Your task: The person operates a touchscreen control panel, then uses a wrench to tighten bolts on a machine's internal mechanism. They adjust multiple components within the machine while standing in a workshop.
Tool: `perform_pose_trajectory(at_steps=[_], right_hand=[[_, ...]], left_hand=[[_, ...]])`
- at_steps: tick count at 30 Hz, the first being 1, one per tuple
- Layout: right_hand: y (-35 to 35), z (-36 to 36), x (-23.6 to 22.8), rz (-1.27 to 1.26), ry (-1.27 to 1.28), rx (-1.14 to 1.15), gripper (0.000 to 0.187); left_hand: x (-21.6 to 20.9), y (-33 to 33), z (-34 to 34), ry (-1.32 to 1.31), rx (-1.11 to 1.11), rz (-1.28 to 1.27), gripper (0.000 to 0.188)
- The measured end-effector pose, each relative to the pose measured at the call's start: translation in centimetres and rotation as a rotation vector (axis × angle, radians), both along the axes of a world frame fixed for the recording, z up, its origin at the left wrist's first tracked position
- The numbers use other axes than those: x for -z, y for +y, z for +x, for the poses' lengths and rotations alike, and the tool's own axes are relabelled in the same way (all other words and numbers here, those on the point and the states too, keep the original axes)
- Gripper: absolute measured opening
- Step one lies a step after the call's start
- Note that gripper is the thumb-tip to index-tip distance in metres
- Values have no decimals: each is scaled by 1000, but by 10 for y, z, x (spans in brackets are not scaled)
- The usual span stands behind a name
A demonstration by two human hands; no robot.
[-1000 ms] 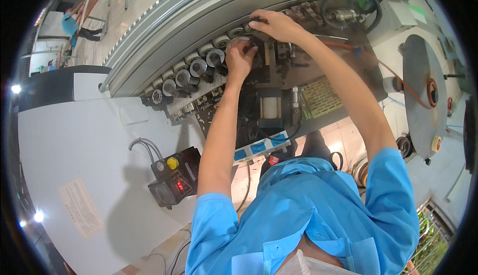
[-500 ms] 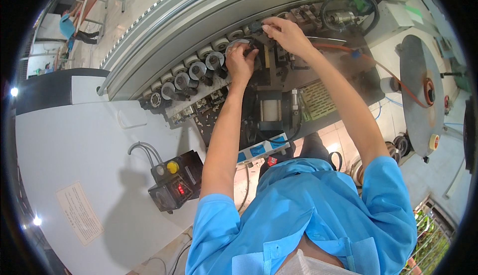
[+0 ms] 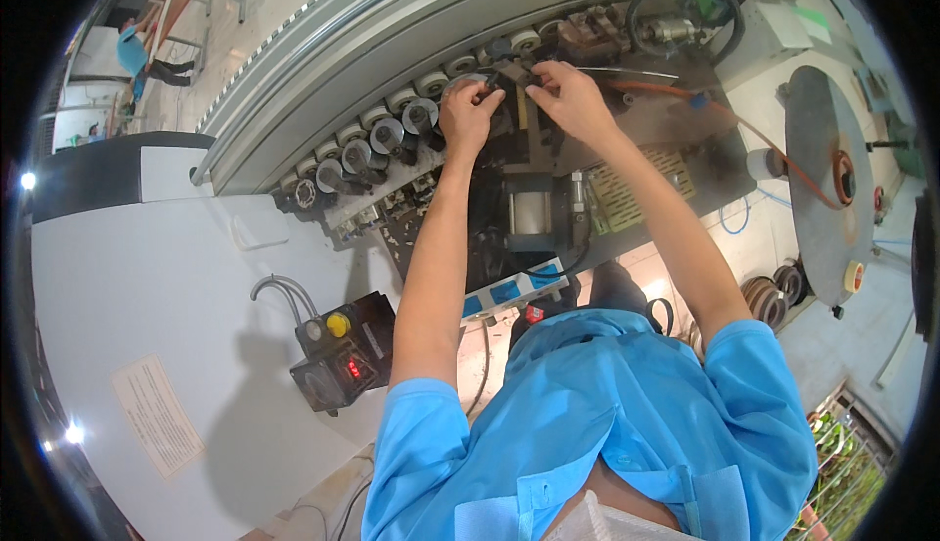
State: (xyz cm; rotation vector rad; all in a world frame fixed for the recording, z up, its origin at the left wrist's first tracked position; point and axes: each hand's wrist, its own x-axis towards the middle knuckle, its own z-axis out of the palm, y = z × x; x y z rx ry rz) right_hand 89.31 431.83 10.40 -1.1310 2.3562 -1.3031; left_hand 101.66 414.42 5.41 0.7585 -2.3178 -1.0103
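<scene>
My left hand is closed, thumb and fingers pinched at the left end of a dark metal piece. My right hand pinches at the right side of the same piece, its fingers curled. What exactly the fingertips grip is small and partly hidden. Below the piece, a narrow upright bar with a yellowish strip shows between the hands. Left of my left hand runs a row of grey metal rollers with black knobs, on the machine bed. Pale rollers line up behind them.
Nearer to me stands a square pneumatic cylinder with a black hose. A control box with a yellow knob sits at left on the white cabinet. An orange-brown strip runs to a big grey disc reel at right.
My right hand has come nearer to me, away from a dark knob by the rear rollers, to the dark metal piece. My left hand has shifted slightly and its fingers have changed position.
</scene>
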Motion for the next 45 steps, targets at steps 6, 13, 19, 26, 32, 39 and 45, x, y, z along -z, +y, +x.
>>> perform_pose_trajectory(at_steps=[6,13,19,26,32,39,45], right_hand=[[-20,8,-1,132,369,11,43],[-40,-2,1,170,444,-41,39],[-48,-13,9,141,417,-70,36],[-53,-18,9,94,317,-68,41],[-53,-21,-26,125,264,-70,53],[-71,-29,-44,205,388,-159,52],[-72,-18,-45,86,214,-50,50]], left_hand=[[1,-3,2,-29,1,24,34],[-4,-4,2,37,27,45,36],[-1,-7,4,-7,67,36,38],[-1,-10,3,64,80,17,37],[-7,-7,3,29,53,276,37],[-12,-4,0,87,36,227,35],[-14,-4,-3,15,51,135,36]])
